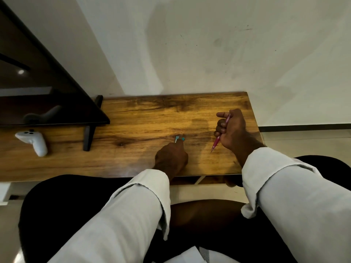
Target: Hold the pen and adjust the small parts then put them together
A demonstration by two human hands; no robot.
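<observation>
— Here, at a wooden desk [144, 118] against a pale wall, a seated person's right hand [230, 128] is clenched around a pink mechanical pencil [216, 142], fist-fashion, tip slanting down toward the wood just beside the wrist.

— And the other hand?

— The left hand [171, 158] rests on the desk, fingertips pinching a small teal-and-silver piece [179, 139] flat against the surface, apparently to steady it; what the piece is cannot be told.

— Any lettering?

— None readable. A white game controller [33, 142] lies well apart at the left, beside a dark stand [89, 137].
</observation>
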